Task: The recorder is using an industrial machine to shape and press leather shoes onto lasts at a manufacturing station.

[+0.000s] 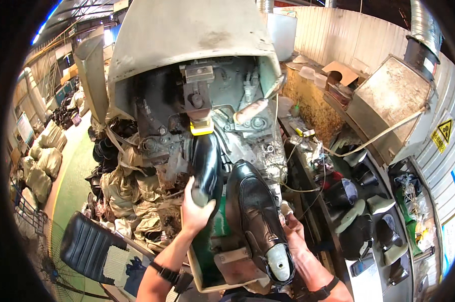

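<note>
My left hand (196,209) is wrapped round the heel end of a glossy black shoe (206,163). That shoe's far end meets the yellow-edged part (202,127) of a large grey machine (187,30). Just to its right lies a second black shoe (255,211), toe pointing away from me, with a pale shoe last (278,262) showing in its opening. Close against this shoe's right side is my right hand (293,229), fingers curled in. A small pale thing (286,208) shows by the fingertips; what it is, I cannot tell.
A green-bottomed tray (200,269) sits below the shoes. On the right, a rack (341,246) carries several dark shoes and pale lasts, and a cable (373,143) hangs across. Cloth bundles (137,194) and a black chair (89,246) stand on the left.
</note>
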The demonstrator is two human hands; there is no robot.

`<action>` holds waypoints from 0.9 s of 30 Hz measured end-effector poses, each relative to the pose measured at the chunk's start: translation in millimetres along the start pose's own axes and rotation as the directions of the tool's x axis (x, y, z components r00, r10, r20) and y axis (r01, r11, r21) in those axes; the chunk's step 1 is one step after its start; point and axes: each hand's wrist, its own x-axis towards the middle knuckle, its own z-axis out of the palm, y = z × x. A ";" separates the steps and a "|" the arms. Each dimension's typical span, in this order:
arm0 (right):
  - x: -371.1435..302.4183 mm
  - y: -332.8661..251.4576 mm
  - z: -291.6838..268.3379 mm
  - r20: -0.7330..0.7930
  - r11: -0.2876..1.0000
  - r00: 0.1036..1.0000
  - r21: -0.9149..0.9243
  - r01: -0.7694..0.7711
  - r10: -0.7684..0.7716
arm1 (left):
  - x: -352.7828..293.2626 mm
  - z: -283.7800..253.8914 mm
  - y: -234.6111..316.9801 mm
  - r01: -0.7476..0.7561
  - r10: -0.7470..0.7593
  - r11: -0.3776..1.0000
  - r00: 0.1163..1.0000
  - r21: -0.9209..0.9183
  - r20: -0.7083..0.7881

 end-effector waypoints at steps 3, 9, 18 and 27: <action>18.0 5.3 34.7 -0.005 0.994 0.996 0.069 -0.083 0.084 | -34.2 -37.8 -39.3 -0.254 0.241 0.956 0.965 0.149 0.103; 68.1 40.0 64.0 -0.024 0.971 0.977 0.120 -0.209 0.213 | -54.5 -64.3 -69.7 0.377 -0.308 0.908 0.895 -0.181 0.323; 134.6 80.8 98.7 -0.047 0.987 0.986 0.011 -0.162 0.163 | 21.0 2.5 1.7 0.519 -0.728 0.380 0.679 -0.766 0.098; 142.7 70.8 118.4 -0.137 0.965 0.956 -0.003 -0.261 0.258 | 31.9 5.9 -46.7 0.515 -0.719 0.069 0.619 -0.854 0.315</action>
